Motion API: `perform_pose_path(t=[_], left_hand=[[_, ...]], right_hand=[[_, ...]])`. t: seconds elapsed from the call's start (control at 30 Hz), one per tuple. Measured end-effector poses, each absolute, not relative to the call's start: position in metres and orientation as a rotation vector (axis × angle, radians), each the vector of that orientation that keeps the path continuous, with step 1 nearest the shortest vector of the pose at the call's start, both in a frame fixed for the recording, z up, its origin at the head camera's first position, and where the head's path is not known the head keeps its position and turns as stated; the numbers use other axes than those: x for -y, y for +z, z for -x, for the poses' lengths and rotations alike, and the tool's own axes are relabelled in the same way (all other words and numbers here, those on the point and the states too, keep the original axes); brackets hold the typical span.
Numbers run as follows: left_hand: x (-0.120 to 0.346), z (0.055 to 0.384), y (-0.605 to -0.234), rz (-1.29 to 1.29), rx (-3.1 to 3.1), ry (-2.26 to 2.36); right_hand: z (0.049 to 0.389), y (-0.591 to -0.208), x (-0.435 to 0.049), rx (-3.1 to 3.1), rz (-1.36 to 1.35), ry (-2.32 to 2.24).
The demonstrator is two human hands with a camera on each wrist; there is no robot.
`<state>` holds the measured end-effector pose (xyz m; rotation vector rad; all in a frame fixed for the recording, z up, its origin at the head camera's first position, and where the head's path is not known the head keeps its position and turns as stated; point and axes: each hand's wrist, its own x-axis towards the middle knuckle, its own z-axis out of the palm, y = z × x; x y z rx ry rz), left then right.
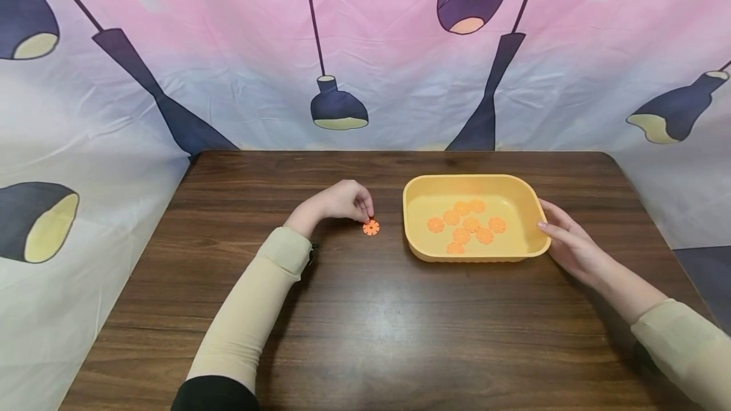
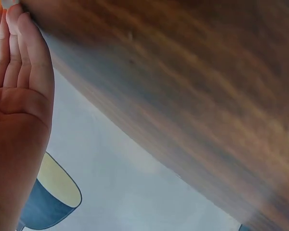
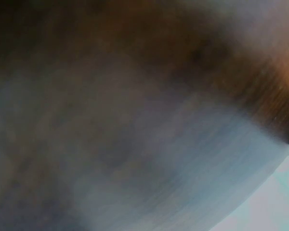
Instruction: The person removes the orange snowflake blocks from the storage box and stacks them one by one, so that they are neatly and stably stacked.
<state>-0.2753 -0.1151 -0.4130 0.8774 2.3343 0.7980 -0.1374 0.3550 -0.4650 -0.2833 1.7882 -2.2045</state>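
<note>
In the head view, my left hand (image 1: 347, 200) is over the table left of the basin, its fingertips and thumb pinching the edge of an orange notched plastic disc (image 1: 371, 228). The disc is round, with a small central hole. My right hand (image 1: 573, 246) holds the right end of a yellow plastic basin (image 1: 419, 249), thumb over the rim and the other fingers outside, partly hidden. Inside the basin lie several similar orange discs (image 1: 484, 235). The left wrist view shows the palm and fingers (image 2: 38, 53); the right wrist view is mostly blurred.
Everything rests on a dark brown wood-grain table (image 1: 365, 335). Behind its far edge hangs a pink, white and blue cloth (image 1: 257, 81) printed with dark lamps.
</note>
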Motion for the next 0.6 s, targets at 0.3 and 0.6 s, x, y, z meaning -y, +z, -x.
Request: perform_pose_path(t=[0.3,0.6], left_hand=[[0.106,0.272,-0.402,-0.999,-2.382,0.879],[0.076,0.264,-0.374,-1.155,-2.397,0.955]], right_hand=[[0.138,-0.465,-0.356,-1.788,0.267,-2.203],[0.139,-0.467,-0.358,-1.777,0.258,-2.212]])
